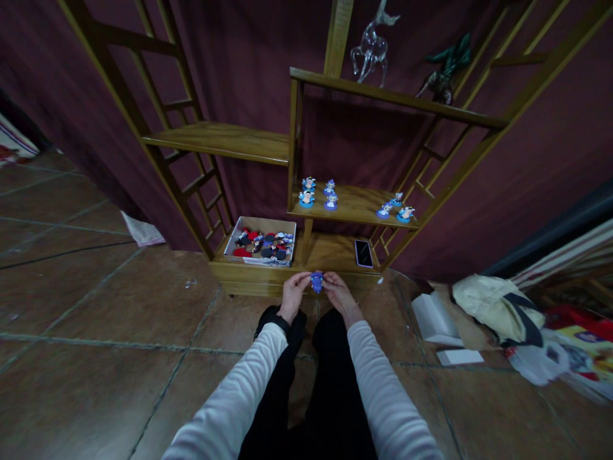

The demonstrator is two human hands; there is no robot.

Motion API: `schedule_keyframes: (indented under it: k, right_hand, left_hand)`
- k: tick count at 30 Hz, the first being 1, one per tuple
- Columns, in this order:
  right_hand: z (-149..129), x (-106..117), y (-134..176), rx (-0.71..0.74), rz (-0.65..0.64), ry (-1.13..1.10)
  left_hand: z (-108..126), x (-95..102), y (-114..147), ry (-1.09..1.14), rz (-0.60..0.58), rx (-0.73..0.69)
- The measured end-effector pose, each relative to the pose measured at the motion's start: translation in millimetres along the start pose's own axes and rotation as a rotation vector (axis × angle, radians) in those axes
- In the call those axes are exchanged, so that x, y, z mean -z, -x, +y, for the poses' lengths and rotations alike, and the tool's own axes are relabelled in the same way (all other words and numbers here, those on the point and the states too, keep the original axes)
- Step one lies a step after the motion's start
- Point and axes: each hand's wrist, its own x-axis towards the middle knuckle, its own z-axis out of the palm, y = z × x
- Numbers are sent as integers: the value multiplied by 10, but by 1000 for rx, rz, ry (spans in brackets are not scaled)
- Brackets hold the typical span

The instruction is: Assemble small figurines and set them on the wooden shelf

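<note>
Between my two hands is a small purple figurine (317, 282), held up in front of the lower edge of the wooden shelf unit. The fingers of my left hand (294, 292) pinch its left side, and those of my right hand (339, 292) pinch its right side. On the middle shelf (357, 198) stand several similar figurines, with a purple one (330, 202) and a blue-based one (306, 199) at the left and a blue-based one (405, 214) at the right. Left of my hands, an open cardboard box (234, 246) holds several red, black and purple figurines, some lying over.
A phone (364, 253) lies on the bottom shelf. Higher up stand a clear deer ornament (371, 51) and a dark green-topped ornament (443, 73). On the floor at right are a silvery box (435, 319), a cream bag (495, 306) and plastic bags (541, 361).
</note>
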Motion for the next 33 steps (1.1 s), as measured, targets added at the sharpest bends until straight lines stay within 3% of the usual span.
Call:
schedule_keyframes:
  k: [17,33]
  right_hand:
    - [38,-1,12,-132,127,25]
    - [52,6,-26,-119,90,45]
  left_hand:
    - [-49,14,-40,-22,-54,133]
    - [-22,-15,-63,17,-110,234]
